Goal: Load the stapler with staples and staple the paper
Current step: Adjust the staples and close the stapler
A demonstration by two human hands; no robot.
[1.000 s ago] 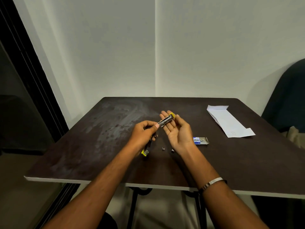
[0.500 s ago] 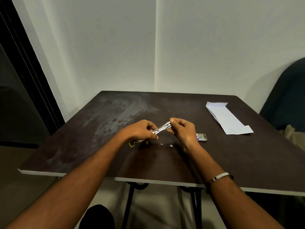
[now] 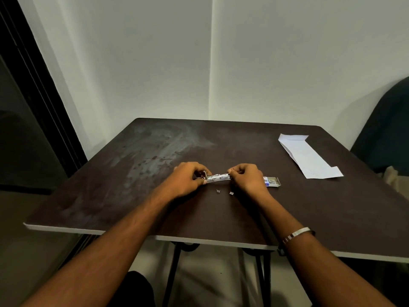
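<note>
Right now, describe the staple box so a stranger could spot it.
On the dark table, look just right of the right hand. The staple box lies there, small, open-ended, with blue print, unlike the white folded paper farther back.

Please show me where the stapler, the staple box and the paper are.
stapler (image 3: 218, 177), head view, on its metal middle between the hands.
staple box (image 3: 273, 181), head view, on its open end.
paper (image 3: 306, 156), head view, on its white middle.
</note>
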